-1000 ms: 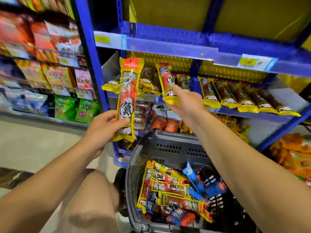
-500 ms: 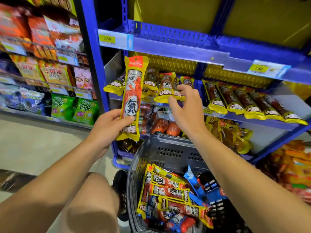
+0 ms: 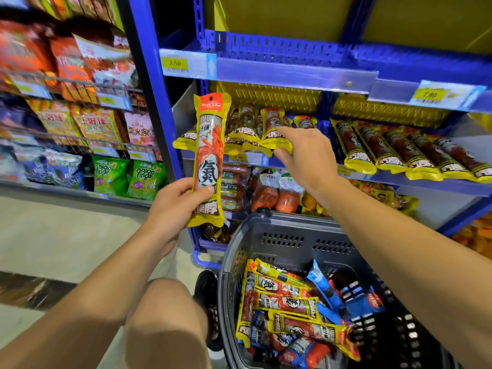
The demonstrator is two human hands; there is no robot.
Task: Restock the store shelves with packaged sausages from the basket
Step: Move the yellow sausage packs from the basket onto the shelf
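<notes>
My left hand [image 3: 174, 202] grips the lower part of a yellow and red sausage packet [image 3: 209, 158], held upright in front of the blue shelf [image 3: 426, 183]. My right hand [image 3: 306, 153] reaches to the shelf edge with straight fingers, touching the front end of a yellow sausage packet [image 3: 274, 129] lying there among others. The dark grey basket [image 3: 287, 241] stands below, holding several yellow and blue sausage packets [image 3: 290, 302].
A row of dark sausage packets [image 3: 407, 153] lies on the right of the shelf. Vacuum-packed meats [image 3: 269, 193] fill the shelf below. A snack rack with green bags [image 3: 127, 178] stands at left. My knee is beside the basket.
My right hand has let go of the packet it laid on the shelf and its fingers have straightened. The upright packet in my left hand has hardly moved.
</notes>
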